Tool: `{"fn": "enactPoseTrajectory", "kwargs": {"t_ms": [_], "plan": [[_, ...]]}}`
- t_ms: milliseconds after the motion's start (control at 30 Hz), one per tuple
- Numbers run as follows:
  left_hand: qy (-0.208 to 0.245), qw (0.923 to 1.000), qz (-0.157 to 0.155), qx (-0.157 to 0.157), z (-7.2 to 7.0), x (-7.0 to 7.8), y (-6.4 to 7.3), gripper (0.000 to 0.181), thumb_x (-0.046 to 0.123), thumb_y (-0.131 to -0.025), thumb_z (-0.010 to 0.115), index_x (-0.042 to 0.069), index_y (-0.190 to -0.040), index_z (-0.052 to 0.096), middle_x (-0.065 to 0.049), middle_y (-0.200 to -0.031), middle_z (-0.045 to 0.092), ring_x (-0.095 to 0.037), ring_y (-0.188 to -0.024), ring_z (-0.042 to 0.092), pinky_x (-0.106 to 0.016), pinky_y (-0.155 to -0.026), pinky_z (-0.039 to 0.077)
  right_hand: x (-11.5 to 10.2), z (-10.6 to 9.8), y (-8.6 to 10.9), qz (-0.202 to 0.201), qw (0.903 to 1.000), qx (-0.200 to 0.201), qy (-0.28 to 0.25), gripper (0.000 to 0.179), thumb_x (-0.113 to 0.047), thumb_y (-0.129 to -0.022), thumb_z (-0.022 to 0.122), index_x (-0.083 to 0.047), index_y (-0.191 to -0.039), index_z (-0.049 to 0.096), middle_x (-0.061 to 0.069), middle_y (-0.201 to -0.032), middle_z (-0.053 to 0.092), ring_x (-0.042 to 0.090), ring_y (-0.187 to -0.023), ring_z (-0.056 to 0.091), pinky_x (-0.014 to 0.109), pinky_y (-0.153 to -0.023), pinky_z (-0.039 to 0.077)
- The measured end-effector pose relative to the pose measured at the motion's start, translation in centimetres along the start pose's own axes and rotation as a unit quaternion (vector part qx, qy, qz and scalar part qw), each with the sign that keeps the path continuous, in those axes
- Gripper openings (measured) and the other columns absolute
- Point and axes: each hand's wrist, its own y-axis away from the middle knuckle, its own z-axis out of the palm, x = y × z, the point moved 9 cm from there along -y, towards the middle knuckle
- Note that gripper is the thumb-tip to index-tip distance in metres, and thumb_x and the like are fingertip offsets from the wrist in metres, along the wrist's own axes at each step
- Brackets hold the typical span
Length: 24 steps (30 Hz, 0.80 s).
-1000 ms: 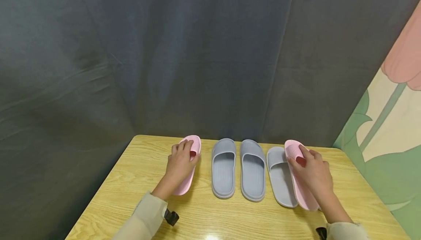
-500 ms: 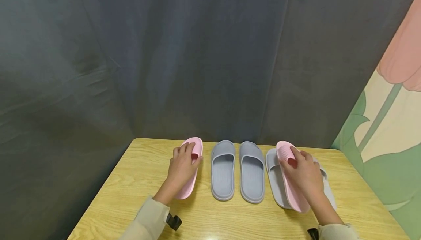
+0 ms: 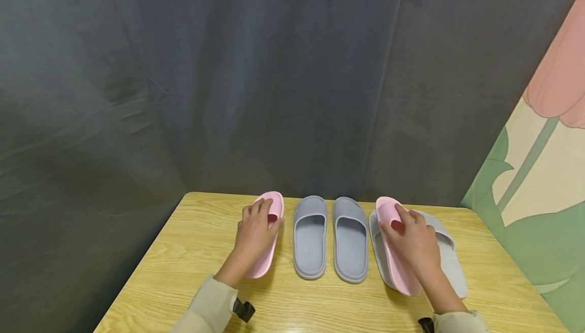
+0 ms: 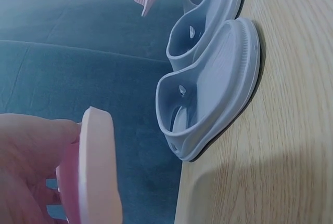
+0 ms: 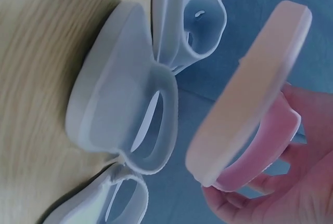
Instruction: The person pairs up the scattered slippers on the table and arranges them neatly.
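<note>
My left hand (image 3: pixel 253 229) grips a pink slipper (image 3: pixel 260 268) by its strap at the left of the row. The left wrist view shows this pink slipper (image 4: pixel 100 172) held off the table, apart from the blue-grey pair. In my right hand (image 3: pixel 417 241) is the matching pink slipper (image 3: pixel 404 279), also gripped at the strap, toe pointing to the back. It hangs above two light grey slippers (image 3: pixel 453 269) and partly hides them. Seen from the right wrist, the raised pink slipper (image 5: pixel 250 94) does not touch the light grey slipper (image 5: pixel 117 94).
Between my hands, a blue-grey slipper (image 3: pixel 310 249) and its mate (image 3: pixel 351 252) lie side by side, toes to the back. All stand on a wood-grain table (image 3: pixel 183 257). A dark curtain (image 3: pixel 283 94) hangs behind it, and a painted wall (image 3: pixel 539 211) rises at the right.
My right hand has carried its pink slipper leftward over the light grey pair, uncovering more of the right one. My left hand has shifted slightly right with its slipper.
</note>
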Motion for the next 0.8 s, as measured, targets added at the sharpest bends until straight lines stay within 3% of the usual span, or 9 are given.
{"fn": "enactPoseTrajectory", "kwargs": {"t_ms": [267, 467, 800], "plan": [[0.005, 1.0000, -0.002, 0.002, 0.0, 0.2, 0.4, 0.063, 0.043, -0.095, 0.069, 0.012, -0.146, 0.050, -0.017, -0.149, 0.048, -0.042, -0.128, 0.045, -0.060, -0.092, 0.047, -1.7, 0.8, 0.4, -0.001, 0.9998, -0.017, -0.010, 0.072, -0.049, -0.095, 0.064, -0.010, -0.152, 0.044, 0.035, -0.146, 0.041, 0.064, -0.116, 0.046, 0.069, -0.089, 0.042], [0.015, 0.9999, -0.004, 0.000, 0.3, 0.5, 0.6, 0.063, 0.043, -0.095, 0.068, 0.012, -0.147, 0.049, -0.017, -0.150, 0.047, -0.042, -0.130, 0.044, -0.059, -0.093, 0.046, -2.7, 1.4, 0.6, -0.016, 0.9997, -0.005, -0.016, 0.070, -0.045, -0.094, 0.067, -0.007, -0.150, 0.046, 0.036, -0.144, 0.043, 0.066, -0.116, 0.047, 0.070, -0.091, 0.041], [0.018, 0.9996, 0.007, 0.018, 0.3, 1.1, 1.1, 0.061, 0.041, -0.094, 0.070, 0.010, -0.144, 0.052, -0.018, -0.146, 0.050, -0.043, -0.126, 0.047, -0.060, -0.089, 0.048, -4.2, 2.1, 0.9, -0.009, 0.9997, -0.010, -0.021, 0.072, -0.048, -0.094, 0.066, -0.011, -0.152, 0.045, 0.033, -0.145, 0.044, 0.064, -0.118, 0.048, 0.069, -0.092, 0.042]]}}
